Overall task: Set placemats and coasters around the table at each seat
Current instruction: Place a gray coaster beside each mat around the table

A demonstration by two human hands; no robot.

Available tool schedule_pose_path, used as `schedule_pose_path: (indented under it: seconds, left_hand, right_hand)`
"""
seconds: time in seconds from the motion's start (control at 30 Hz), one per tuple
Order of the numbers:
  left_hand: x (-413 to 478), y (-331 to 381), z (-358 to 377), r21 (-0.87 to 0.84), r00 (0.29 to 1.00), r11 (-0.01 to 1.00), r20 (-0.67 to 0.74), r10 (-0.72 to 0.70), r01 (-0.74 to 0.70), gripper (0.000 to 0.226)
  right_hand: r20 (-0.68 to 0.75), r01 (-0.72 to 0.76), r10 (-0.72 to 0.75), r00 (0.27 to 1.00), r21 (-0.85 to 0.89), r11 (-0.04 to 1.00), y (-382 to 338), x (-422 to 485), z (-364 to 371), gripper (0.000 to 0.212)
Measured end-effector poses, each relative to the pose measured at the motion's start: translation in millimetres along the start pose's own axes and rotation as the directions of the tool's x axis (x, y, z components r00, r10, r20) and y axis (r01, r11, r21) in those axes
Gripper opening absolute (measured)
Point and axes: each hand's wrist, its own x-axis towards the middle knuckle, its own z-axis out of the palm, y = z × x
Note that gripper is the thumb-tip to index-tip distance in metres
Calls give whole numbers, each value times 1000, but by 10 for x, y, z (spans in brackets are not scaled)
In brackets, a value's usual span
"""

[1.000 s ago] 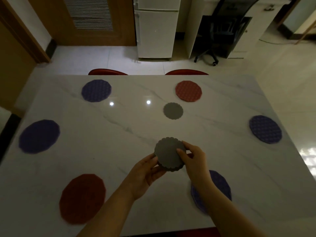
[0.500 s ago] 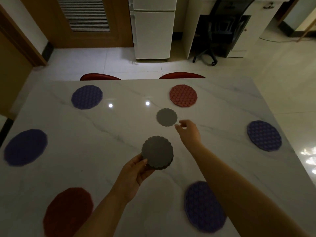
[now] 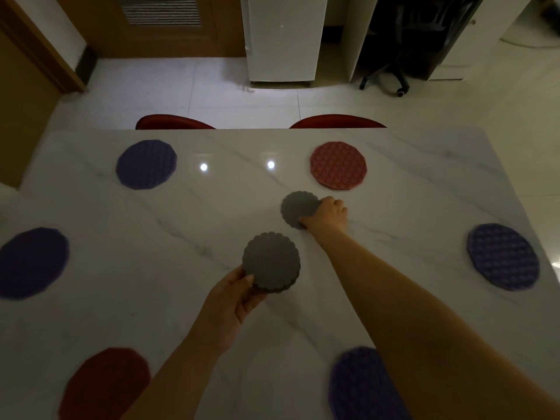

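Observation:
My left hand (image 3: 235,295) holds a stack of grey scalloped coasters (image 3: 270,265) above the middle of the white marble table (image 3: 181,237). My right hand (image 3: 328,215) reaches forward and grips the right edge of a single grey coaster (image 3: 298,207) lying just in front of the far red placemat (image 3: 338,168). Purple placemats lie at the far left (image 3: 147,163), left edge (image 3: 31,262), right edge (image 3: 503,256) and near right (image 3: 360,386). A dark red placemat (image 3: 106,383) lies at the near left.
Two red chair backs (image 3: 174,122) (image 3: 336,121) stand at the table's far edge. Beyond are a white fridge (image 3: 283,37), a wooden door (image 3: 160,22) and a black office chair (image 3: 394,56) on the tiled floor.
My right hand left the stack, reached forward and took hold of the lone coaster near the red placemat. The left hand keeps holding the stack. The view shifted forward.

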Motion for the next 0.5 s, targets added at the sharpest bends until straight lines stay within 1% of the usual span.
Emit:
schedule_pose_path:
  seconds: [0.07, 0.1, 0.13, 0.17, 0.23, 0.3, 0.4, 0.5]
  left_hand:
    - [8, 10, -9, -1, 1000, 1000, -15, 0, 0, 43]
    - [4, 12, -14, -5, 1000, 1000, -21, 0, 0, 43]
    - [-4, 16, -17, -11, 1000, 1000, -25, 0, 0, 44]
    - [-18, 20, -21, -16, 1000, 1000, -29, 1, -1, 43]
    - [-53, 27, -37, -21, 999, 1000, -33, 8, -8, 41]
    - [-103, 24, -62, -25, 999, 1000, -42, 9, -10, 36]
    - [-198, 26, -116, -36, 998, 999, -68, 6, -9, 33]
    - [-335, 42, -172, -26, 997, 1000, -75, 14, -16, 35]
  right_hand:
    - [-9, -18, 18, 1000, 5, 1000, -41, 24, 0, 71]
    - [-16, -17, 17, 1000, 22, 1000, -57, 29, 8, 67]
    - [-15, -21, 22, 1000, 79, 997, -64, 25, 18, 61]
    - [-4, -31, 33, 999, 170, 985, -65, 10, 25, 54]
    - [10, -42, 41, 999, 355, 934, -37, -65, 27, 39]
    - [-42, 9, 11, 999, 460, 888, 9, -193, -9, 29]
    - [-139, 99, -14, 990, 631, 770, 82, -485, -161, 21]
    - [-144, 127, -22, 989, 774, 620, 182, -905, -355, 22]
